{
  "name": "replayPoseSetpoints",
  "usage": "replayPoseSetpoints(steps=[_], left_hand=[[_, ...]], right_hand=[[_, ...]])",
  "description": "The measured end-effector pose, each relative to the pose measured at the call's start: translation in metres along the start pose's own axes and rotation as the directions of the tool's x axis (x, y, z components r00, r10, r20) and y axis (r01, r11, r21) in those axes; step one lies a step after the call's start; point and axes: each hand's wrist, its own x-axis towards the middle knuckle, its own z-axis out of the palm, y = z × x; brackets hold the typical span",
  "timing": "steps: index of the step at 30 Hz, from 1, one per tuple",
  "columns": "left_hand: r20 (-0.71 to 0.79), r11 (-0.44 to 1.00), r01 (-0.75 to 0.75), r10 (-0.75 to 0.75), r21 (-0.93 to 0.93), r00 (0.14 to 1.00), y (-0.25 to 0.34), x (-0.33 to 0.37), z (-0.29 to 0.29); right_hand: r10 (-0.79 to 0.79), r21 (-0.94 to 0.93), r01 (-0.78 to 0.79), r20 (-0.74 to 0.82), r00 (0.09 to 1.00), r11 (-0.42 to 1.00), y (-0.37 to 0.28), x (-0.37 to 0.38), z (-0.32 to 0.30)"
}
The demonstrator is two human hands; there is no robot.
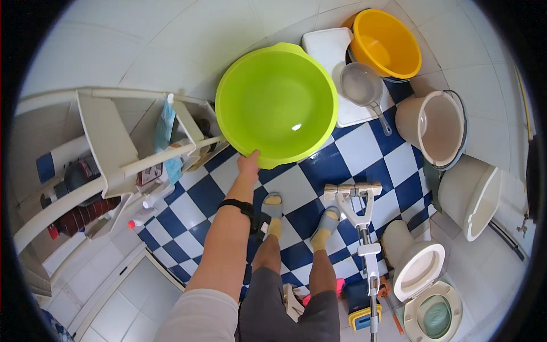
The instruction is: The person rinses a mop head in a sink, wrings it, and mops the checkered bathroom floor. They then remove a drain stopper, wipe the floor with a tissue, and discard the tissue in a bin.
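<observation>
Lime-green plastic basin [276, 100], upper centre of the frame, its near rim grasped in the grip of the left hand [249, 165]; right hand unseen. This one-sided hold could let it tip, striking the translucent dipper [361, 84], upper right.

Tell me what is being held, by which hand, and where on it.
The left hand holds the large round lime-green plastic basin by its near rim. The right hand is out of view, so its hold cannot be told.
</observation>
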Motion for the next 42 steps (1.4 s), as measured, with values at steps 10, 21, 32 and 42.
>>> replayPoseSetpoints(steps=[10, 21, 32, 42], left_hand=[[-0.047, 1.000, -0.009, 0.010, 0.020, 0.999, -0.060, -0.062, -0.046], [-0.345, 0.982, 0.082, -0.137, -0.169, 0.929, -0.190, -0.179, -0.167], [-0.441, 0.932, 0.166, -0.302, -0.322, 0.845, -0.291, -0.226, -0.310], [-0.402, 0.862, 0.230, -0.426, -0.451, 0.810, -0.325, -0.228, -0.366]], right_hand=[[-0.138, -0.240, 0.129, -0.023, 0.990, 0.962, 0.019, 0.038, -0.077], [-0.255, -0.505, 0.227, 0.015, 0.967, 0.832, -0.001, 0.110, -0.146], [-0.381, -0.361, 0.373, 0.051, 0.923, 0.855, -0.146, 0.174, -0.056], [-0.488, -0.265, 0.484, 0.056, 0.871, 0.834, -0.326, 0.279, 0.049]])
